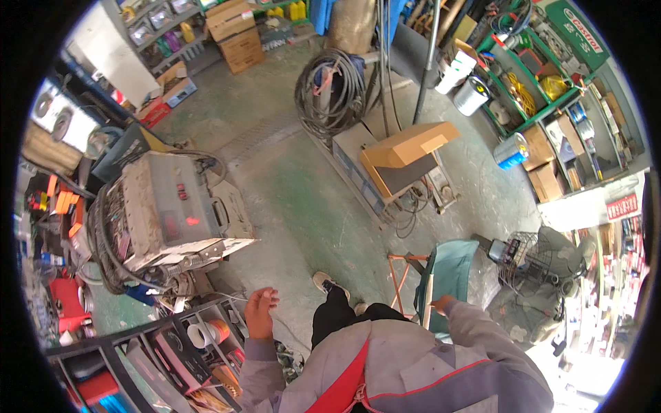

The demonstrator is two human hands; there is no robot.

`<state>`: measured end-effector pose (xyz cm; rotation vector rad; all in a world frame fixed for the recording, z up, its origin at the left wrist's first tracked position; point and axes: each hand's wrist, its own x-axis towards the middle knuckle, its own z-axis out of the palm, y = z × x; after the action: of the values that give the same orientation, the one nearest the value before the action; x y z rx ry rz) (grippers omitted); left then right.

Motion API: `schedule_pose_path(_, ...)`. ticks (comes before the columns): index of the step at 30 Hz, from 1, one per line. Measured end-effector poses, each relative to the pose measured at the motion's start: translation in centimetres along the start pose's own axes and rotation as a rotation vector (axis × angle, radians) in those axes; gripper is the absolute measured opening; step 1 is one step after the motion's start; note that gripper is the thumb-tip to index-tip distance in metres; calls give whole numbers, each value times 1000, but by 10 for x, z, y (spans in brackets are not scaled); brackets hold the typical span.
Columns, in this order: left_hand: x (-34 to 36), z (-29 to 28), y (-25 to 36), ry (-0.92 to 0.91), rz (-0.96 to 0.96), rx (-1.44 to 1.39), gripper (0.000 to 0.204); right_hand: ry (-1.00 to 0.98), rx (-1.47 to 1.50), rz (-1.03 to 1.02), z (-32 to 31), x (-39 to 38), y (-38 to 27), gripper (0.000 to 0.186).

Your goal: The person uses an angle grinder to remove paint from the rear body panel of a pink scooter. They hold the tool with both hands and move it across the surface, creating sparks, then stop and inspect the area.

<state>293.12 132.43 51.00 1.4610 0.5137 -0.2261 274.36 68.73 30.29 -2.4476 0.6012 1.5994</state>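
Note:
My left hand (261, 312) is raised beside the low parts shelf, its fingers loosely bent with gaps between them. Nothing shows in that hand; a thin pale cable passes behind it. On the other side, my right hand (444, 305) grips the pale armrest of a green folding chair (456, 265) with an orange frame. The sleeve and the chair cloth hide part of its fingers. The chair stands upright close to my right leg.
A dusty grey machine (182, 199) with coiled cables stands at left. Ahead is a wheeled unit with an open cardboard box (406, 155) and a thick hose coil (330, 93). Green shelving (513, 127) lines the far right; an electric scooter (533, 258) is parked at right.

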Motion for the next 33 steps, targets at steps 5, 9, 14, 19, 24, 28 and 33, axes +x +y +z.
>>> schedule_pose_path(5,61,11,14,-103,-90,-26,31,-62,870,423,-7,-73,-12,43)
schedule_pose_path(9,82,13,6,-140,-115,-23,30,29,544,142,-36,-78,-71,41)
schedule_pose_path(14,94,7,-1,-133,-142,-16,33,372,624,5,-102,-82,-91,46)
schedule_pose_path(19,94,5,5,-96,-120,-49,32,364,801,65,-130,-51,-90,48)
schedule_pose_path(24,72,-1,17,56,-59,-45,35,303,-604,-502,-144,22,-72,39)
schedule_pose_path(28,43,-1,26,209,2,-62,34,-85,60,-340,-208,86,-98,24)
schedule_pose_path(33,2,19,35,472,22,-93,33,-160,216,-249,-315,146,-196,29)
